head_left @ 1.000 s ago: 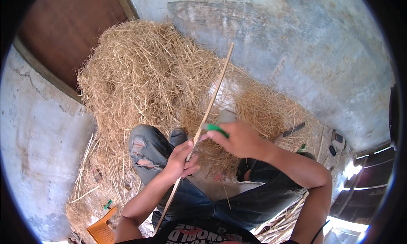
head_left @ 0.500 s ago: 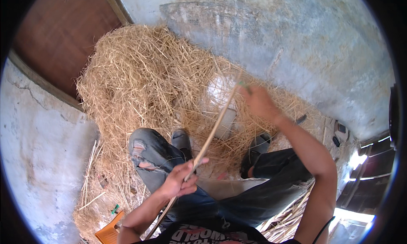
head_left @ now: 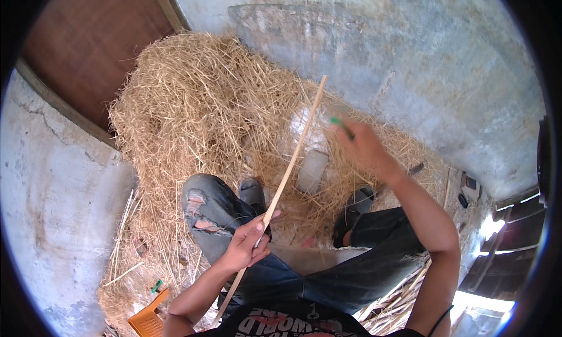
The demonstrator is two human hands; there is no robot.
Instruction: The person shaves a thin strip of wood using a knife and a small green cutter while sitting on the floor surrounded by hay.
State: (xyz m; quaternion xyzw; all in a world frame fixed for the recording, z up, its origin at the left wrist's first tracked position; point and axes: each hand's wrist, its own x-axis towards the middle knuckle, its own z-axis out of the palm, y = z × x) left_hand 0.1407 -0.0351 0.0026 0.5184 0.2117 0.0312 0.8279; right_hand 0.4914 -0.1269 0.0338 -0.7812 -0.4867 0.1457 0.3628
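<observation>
Gripped a thin stick [head_left: 291,151] near its lower third with the left hand [head_left: 249,243], fingers curled shut around it above the left knee. Pinched a small green tool [head_left: 338,123] in the right hand [head_left: 366,150], raised off the stick and held out over the straw [head_left: 205,120].

Ran long and straight, that stick: lower end down by the shirt hem, upper end pointing up and to the right toward the grey wall [head_left: 421,62], tilted well off upright.

Risked a wobble at the free tip, probably, with only one hand on so long a piece and the hold set low. Might have let the stick twist or slide through the fingers if the grip eased. Could also have nicked the left fingers on bringing the tool back down, blurred as the right hand was. Might have lost the tool in the straw if dropped.
</observation>
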